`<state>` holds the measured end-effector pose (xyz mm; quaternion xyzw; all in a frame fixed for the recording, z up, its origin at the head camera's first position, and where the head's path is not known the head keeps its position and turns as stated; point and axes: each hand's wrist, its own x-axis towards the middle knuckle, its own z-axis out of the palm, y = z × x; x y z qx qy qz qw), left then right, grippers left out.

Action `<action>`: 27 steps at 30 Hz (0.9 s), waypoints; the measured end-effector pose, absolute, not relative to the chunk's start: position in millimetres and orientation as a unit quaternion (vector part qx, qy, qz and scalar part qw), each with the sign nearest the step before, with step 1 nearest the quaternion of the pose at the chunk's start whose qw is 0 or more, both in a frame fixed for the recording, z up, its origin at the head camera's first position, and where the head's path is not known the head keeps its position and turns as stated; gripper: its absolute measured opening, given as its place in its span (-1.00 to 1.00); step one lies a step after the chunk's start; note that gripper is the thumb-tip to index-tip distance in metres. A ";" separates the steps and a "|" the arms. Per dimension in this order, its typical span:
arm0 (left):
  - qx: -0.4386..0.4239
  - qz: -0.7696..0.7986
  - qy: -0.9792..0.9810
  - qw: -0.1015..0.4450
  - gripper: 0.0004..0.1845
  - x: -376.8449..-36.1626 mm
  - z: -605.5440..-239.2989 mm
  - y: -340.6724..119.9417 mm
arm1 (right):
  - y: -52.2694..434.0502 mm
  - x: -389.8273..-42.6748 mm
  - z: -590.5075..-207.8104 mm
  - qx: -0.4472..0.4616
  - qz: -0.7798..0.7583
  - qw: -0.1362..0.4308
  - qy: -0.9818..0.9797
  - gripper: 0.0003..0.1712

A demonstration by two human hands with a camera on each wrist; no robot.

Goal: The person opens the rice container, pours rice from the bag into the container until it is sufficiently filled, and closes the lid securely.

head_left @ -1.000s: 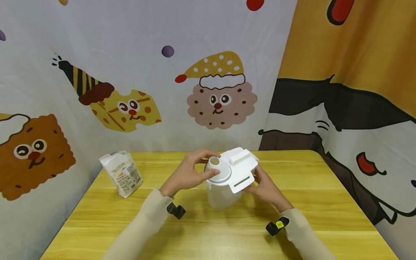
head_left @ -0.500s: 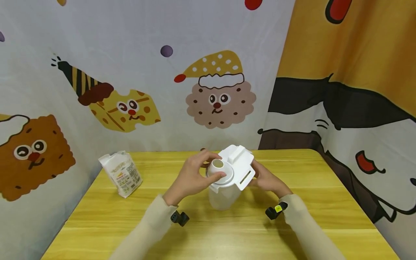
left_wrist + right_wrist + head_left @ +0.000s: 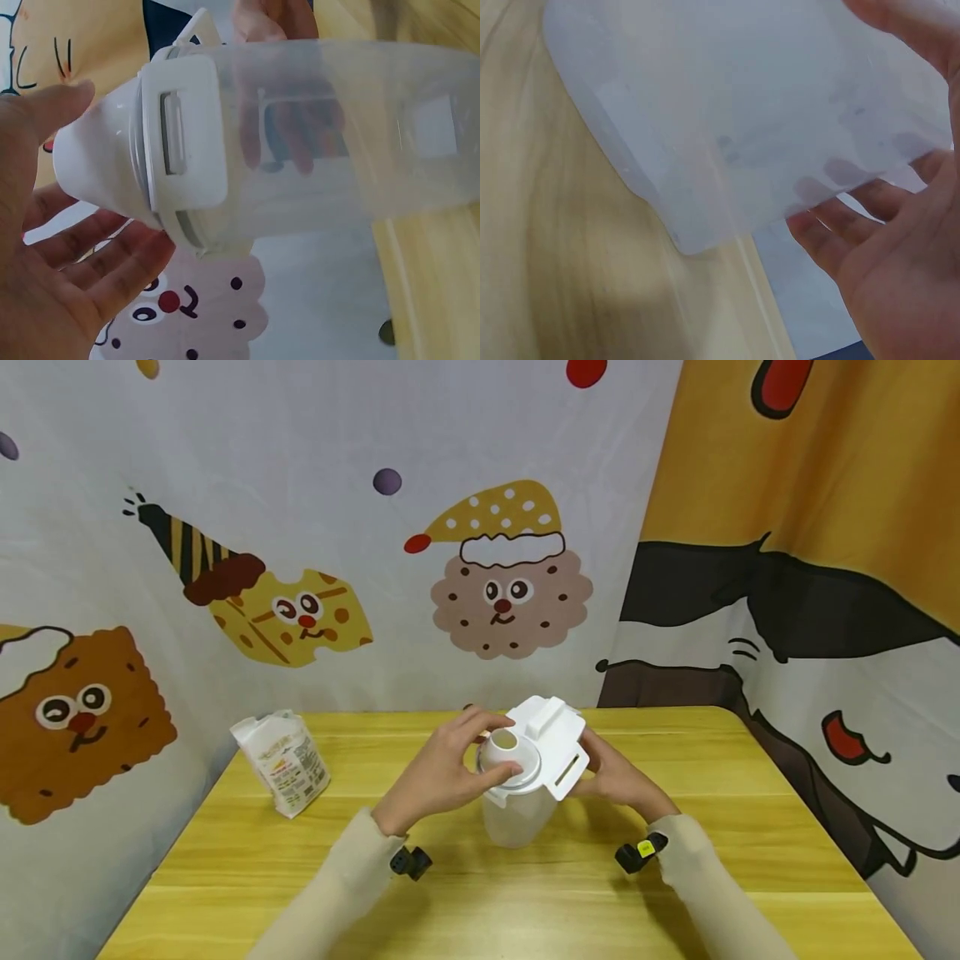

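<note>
A translucent plastic storage container (image 3: 517, 822) stands on the table, topped by a white lid (image 3: 553, 739) with slotted side latches. On the lid's left part is a white cone-shaped cap (image 3: 105, 154), whose top looks hollow in the head view. My left hand (image 3: 444, 770) holds this cap, thumb on the near side and fingers on the far side. My right hand (image 3: 621, 778) grips the container's right side below the lid. In the right wrist view, its fingertips show through the container wall (image 3: 705, 127). The container looks empty.
A white printed bag (image 3: 285, 764) stands at the table's left, leaning a little. Behind the wooden table (image 3: 480, 910) hangs a curtain (image 3: 300, 460) with cartoon figures. Each wrist carries a small black camera.
The container and lid have turned a little, the front latch swinging to the right. The left hand has shifted slightly right with the cap, and the right hand has moved slightly away. The bag stays put.
</note>
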<state>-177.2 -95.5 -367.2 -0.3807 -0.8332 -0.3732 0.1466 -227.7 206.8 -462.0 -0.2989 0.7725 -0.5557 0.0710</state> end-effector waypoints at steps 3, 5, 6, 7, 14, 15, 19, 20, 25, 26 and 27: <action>-0.395 -0.348 -0.836 0.155 -0.41 -176.1 -364.5 -98.2 | 203.3 -224.4 -463.5 -0.300 -0.556 0.051 0.773 0.31; -0.410 -0.325 -0.837 0.162 -0.37 -175.7 -362.7 -99.9 | 200.9 -223.2 -465.9 -0.297 -0.550 0.036 0.779 0.35; -0.417 -0.314 -0.837 0.164 -0.34 -175.3 -361.5 -100.8 | 200.0 -222.6 -466.9 -0.295 -0.550 0.028 0.781 0.36; -0.423 -0.304 -0.838 0.163 -0.32 -174.7 -360.2 -101.7 | 199.2 -221.9 -467.8 -0.293 -0.549 0.023 0.782 0.38; -0.457 -0.235 -0.849 0.128 -0.15 -171.7 -352.4 -106.4 | 195.6 -219.9 -472.8 -0.280 -0.554 0.005 0.784 0.44; -0.459 -0.224 -0.851 0.123 -0.13 -171.4 -351.0 -106.5 | 195.5 -220.2 -473.6 -0.279 -0.555 0.005 0.784 0.44; -0.474 -0.174 -0.855 0.116 -0.06 -170.4 -345.5 -105.6 | 194.9 -220.0 -475.5 -0.276 -0.552 0.001 0.786 0.42; -0.477 -0.163 -0.856 0.116 -0.06 -170.2 -344.0 -105.0 | 194.8 -219.5 -475.2 -0.272 -0.554 0.003 0.787 0.41; -0.486 -0.117 -0.859 0.112 -0.07 -169.4 -337.7 -101.1 | 195.2 -217.2 -474.4 -0.259 -0.557 0.009 0.789 0.42; -0.486 -0.109 -0.860 0.112 -0.07 -169.2 -336.8 -100.3 | 195.2 -217.1 -474.7 -0.257 -0.557 0.009 0.789 0.41; -0.486 -0.102 -0.861 0.112 -0.07 -169.0 -336.0 -99.8 | 195.4 -217.0 -475.0 -0.256 -0.558 0.010 0.789 0.41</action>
